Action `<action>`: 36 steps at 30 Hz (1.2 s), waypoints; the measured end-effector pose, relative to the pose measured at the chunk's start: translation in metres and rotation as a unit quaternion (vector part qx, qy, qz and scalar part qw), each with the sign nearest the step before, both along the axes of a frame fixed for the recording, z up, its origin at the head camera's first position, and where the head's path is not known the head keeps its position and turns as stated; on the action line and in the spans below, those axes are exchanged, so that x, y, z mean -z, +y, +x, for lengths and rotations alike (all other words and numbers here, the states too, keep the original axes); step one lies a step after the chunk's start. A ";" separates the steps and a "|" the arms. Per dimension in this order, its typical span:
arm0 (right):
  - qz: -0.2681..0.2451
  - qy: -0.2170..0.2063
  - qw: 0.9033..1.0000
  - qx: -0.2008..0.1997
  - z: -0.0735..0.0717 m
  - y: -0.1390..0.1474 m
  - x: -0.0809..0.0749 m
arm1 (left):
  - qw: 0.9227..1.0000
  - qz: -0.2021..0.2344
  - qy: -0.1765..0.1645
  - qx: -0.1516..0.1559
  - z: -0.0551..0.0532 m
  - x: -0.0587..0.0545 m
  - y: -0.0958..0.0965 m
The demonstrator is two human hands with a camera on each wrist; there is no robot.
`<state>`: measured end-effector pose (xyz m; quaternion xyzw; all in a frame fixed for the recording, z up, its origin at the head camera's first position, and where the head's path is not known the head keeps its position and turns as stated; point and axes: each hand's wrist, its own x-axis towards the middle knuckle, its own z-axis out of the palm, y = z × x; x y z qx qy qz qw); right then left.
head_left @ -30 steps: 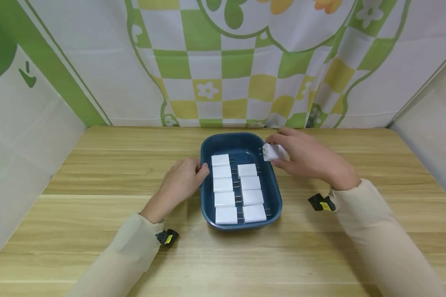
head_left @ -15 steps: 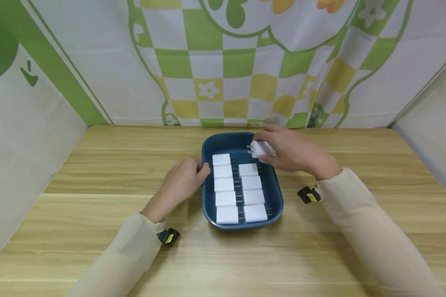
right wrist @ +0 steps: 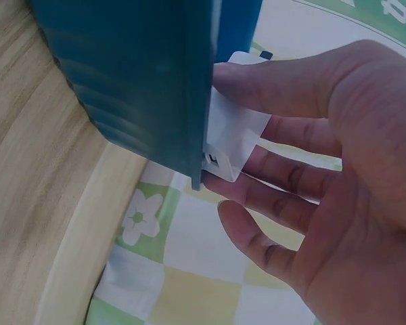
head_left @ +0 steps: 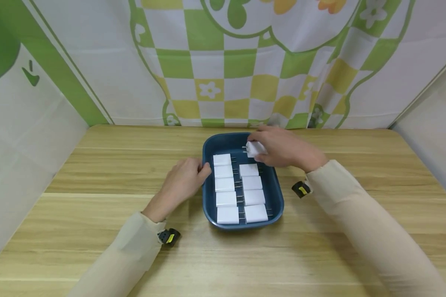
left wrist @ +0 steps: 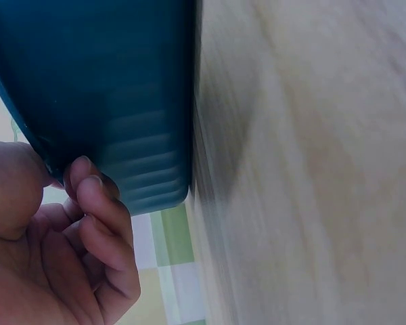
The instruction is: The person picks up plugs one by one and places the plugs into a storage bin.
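A dark blue bin (head_left: 230,227) with rounded corners stands on the table. Inside, white charger plugs (head_left: 224,184) lie in two columns with their metal prongs pointing right. My right hand (head_left: 286,147) pinches another white charger plug (head_left: 255,149) between thumb and fingers, over the bin's far right part, prongs pointing left. In the right wrist view this plug (right wrist: 238,128) shows a small port at one end, and the bin wall hides part of it. My left hand (head_left: 183,181) grips the bin's left rim, thumb over the edge and fingers curled beneath it, as the left wrist view shows.
The wooden table (head_left: 107,165) runs back to a checkered green, yellow and white cloth (head_left: 223,82). White walls rise at both sides. Small black devices with yellow labels sit at the left wrist (head_left: 169,237) and right wrist (head_left: 301,189).
My right hand has moved left with the charger plug, from the bin's right rim to above the far right part of its inside. The left hand keeps its hold on the rim.
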<state>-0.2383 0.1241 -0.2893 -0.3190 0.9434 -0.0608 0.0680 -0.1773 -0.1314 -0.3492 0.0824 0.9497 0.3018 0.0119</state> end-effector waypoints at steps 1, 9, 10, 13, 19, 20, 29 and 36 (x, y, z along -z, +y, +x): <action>0.005 0.001 1.000 0.000 -0.001 -0.001 0.001 | 1.000 0.000 0.000 -0.001 0.000 0.000 0.000; 0.059 0.004 0.998 0.003 -0.010 -0.014 0.007 | 1.000 0.000 -0.005 -0.004 0.000 0.000 0.001; 0.065 0.004 0.998 0.002 -0.011 -0.015 0.008 | 1.000 -0.001 -0.005 -0.003 0.000 0.001 0.001; 0.081 0.005 0.997 -0.003 -0.014 -0.018 0.010 | 1.000 -0.001 -0.006 -0.003 0.000 0.001 0.001; 0.102 0.018 0.995 -0.012 -0.017 -0.024 0.014 | 1.000 0.001 -0.008 -0.003 -0.001 0.000 0.001; 0.104 0.020 0.994 -0.013 -0.017 -0.025 0.014 | 1.000 0.001 -0.009 -0.003 -0.001 0.000 0.001; 0.129 0.028 0.991 -0.007 -0.018 -0.032 0.019 | 1.000 -0.002 -0.012 -0.005 0.000 0.000 0.001; 0.143 0.024 0.989 0.002 -0.020 -0.037 0.021 | 1.000 0.002 -0.017 -0.007 0.000 0.000 0.001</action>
